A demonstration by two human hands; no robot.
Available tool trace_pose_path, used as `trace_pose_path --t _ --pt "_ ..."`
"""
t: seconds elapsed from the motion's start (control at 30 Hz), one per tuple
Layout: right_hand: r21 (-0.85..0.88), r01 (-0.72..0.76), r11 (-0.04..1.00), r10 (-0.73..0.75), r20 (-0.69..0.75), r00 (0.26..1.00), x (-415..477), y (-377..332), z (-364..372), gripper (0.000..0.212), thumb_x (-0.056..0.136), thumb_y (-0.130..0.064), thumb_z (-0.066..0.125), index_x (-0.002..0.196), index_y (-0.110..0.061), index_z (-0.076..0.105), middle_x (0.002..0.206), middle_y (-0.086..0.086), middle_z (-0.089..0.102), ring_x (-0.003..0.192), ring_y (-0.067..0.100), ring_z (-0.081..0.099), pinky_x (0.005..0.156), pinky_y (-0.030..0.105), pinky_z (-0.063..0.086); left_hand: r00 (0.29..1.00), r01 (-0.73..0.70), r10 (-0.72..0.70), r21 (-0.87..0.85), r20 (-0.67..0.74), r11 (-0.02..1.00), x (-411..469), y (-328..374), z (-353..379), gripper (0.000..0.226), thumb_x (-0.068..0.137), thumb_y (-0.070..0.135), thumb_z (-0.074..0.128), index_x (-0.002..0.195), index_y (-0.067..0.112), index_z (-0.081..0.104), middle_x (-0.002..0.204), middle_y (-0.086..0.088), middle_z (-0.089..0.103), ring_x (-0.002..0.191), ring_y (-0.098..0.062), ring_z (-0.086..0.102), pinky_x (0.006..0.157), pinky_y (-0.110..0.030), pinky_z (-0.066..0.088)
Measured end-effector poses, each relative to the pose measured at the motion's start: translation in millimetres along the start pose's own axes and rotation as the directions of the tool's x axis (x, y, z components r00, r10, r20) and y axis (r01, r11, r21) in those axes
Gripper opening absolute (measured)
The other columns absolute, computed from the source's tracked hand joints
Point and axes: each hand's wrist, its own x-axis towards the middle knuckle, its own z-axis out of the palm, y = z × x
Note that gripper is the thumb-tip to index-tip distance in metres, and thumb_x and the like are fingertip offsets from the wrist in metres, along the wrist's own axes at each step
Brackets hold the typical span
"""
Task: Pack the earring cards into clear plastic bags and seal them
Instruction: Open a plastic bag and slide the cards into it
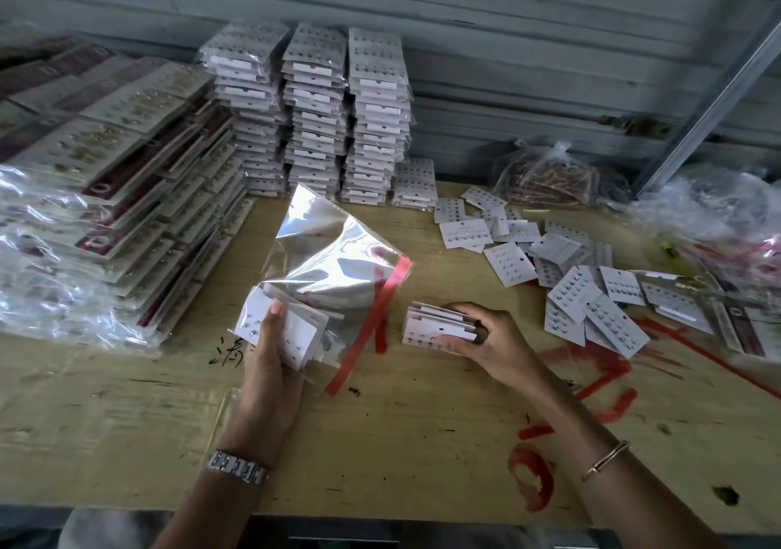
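left hand: I am pinching an earring-card bundle against the clear bag, steadying both | right hand: clasping a card stack on the desk, probably squaring it

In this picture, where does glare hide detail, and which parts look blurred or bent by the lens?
Head view: white glare patches on the clear plastic bag; head view: the bagged piles at the left edge look smeared and soft; head view: the wall boards bow, a wide-angle effect; head view: the left hand, the right hand and their earring cards are sharp.
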Motion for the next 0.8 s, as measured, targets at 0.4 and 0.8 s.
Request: trace_pose_path --t 0.4,0.8 --pt "-0.804 0.241 0.544 0.229 0.418 0.879 30 -81 -64 0.028 0.083 -0.040 0.073 0.085 -0.018 0.055 0.075 -0.006 0.049 0.063 0.010 0.047 0.050 0.026 0.031 0.998 -0.042 0.042 0.011 0.039 0.999 5 -3 -4 0.049 0.101 0.038 0.046 0.137 0.005 0.053 0.117 -0.017 0.067 0.100 -0.026 0.068 0.087 -0.038 0.058" --pt "-0.853 0.338 0.397 0.332 0.477 0.814 36 -91 -29 0.024 0.089 -0.027 0.069 0.091 -0.012 0.051 0.077 -0.006 0.038 0.061 0.004 0.035 0.047 0.024 0.020 0.999 -0.053 0.052 0.050 0.008 0.997 7 -2 -6 0.053 0.098 0.037 0.048 0.138 0.004 0.050 0.124 -0.027 0.058 0.115 -0.042 0.054 0.098 -0.051 0.050"
